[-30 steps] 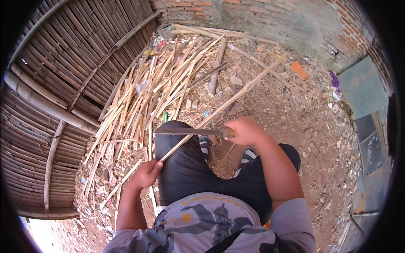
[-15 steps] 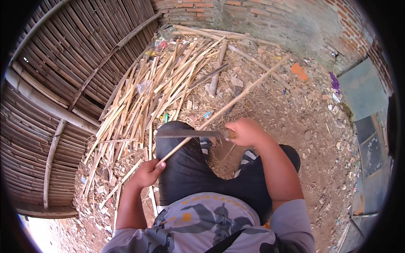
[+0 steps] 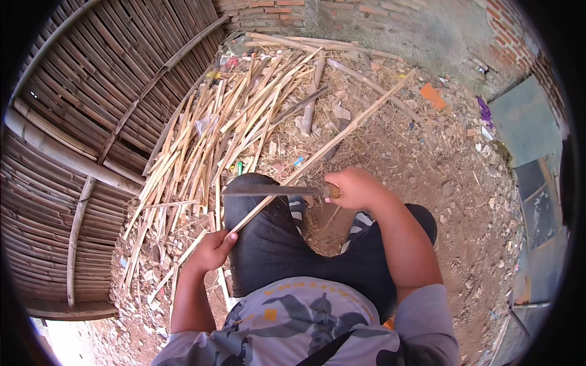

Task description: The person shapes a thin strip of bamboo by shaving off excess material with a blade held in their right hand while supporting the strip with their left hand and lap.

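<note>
My left hand [image 3: 215,251] is closed round the near end of a long, pale bamboo strip [image 3: 342,133]. The strip slants up across my left knee toward the far right. In my right hand [image 3: 356,188] is the wooden handle of a machete [image 3: 271,191], the fist wrapped round it. Its dark blade points left, over my left thigh, and crosses the strip. Whether the edge bites into the bamboo, I cannot tell.
A heap of split bamboo strips [image 3: 201,134] lies ahead on the left, beside a bamboo slat wall [image 3: 79,122]. Thicker poles [image 3: 314,97] rest near the brick wall [image 3: 390,24]. Grey sheets [image 3: 526,122] lean at the right. Rubble and litter dot the dirt ground.
The strip has turned slightly in my left hand, showing a broader pale face. My hands and the machete stay in nearly the same place.
</note>
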`<state>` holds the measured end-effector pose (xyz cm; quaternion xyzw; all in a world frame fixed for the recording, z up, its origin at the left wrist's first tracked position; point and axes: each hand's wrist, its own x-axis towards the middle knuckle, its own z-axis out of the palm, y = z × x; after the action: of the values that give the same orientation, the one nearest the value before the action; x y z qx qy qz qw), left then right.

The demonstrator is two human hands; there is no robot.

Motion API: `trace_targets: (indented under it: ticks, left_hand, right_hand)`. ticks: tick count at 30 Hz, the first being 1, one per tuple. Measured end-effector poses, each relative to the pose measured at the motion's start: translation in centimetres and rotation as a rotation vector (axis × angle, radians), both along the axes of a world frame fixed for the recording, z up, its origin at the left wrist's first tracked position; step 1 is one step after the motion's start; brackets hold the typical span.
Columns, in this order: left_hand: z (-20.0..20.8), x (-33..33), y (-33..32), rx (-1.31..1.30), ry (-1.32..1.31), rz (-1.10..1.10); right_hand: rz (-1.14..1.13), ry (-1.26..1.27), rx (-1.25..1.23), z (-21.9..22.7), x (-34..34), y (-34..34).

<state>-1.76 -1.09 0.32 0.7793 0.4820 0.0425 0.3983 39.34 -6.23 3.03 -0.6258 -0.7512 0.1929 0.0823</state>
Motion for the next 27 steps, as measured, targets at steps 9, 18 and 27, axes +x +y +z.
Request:
trace_targets:
  ticks: [9, 18, 27]
  left_hand:
    - [-0.4, 0.2, -0.3, 0.037, -0.048, 0.025]
    - [0.0, -0.2, -0.8, 0.025, 0.063, 0.025]
    - [-0.1, 0.3, -0.2, 0.002, -0.030, 0.010]
  right_hand:
    - [-0.601, 0.362, -0.005, -0.6, 6.0, 0.9]
    - [-0.199, 0.107, -0.114, 1.1, 2.6, 0.2]
    - [-0.440, 0.251, 0.032, -0.3, 3.8, 0.0]
